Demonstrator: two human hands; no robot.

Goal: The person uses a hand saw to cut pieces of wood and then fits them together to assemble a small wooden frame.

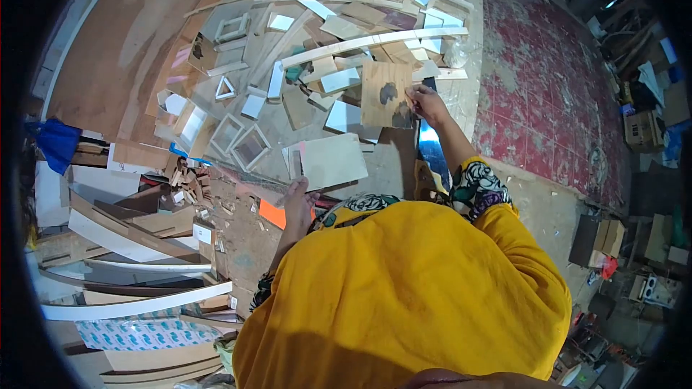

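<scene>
My right hand (428, 104) grips the right edge of a square piece of plywood (382, 90), which has dark stains on its lower part. Lower and to the left, my left hand (297, 205) has its fingers and thumb closed at the lower left corner of a pale flat board (335, 161). Beyond both hands, a large work surface carries many scattered wood and white-faced offcuts. Among them are a white-faced piece (351, 120), a small triangular frame (225, 87) and a rectangular frame (250, 147).
Long curved wooden strips (375, 41) lie across the offcuts. Curved panels (137, 302) are stacked at lower left, near a heap of small scraps (191, 184). On the right is a worn red floor area (548, 86), with cardboard boxes (641, 130) and clutter past it.
</scene>
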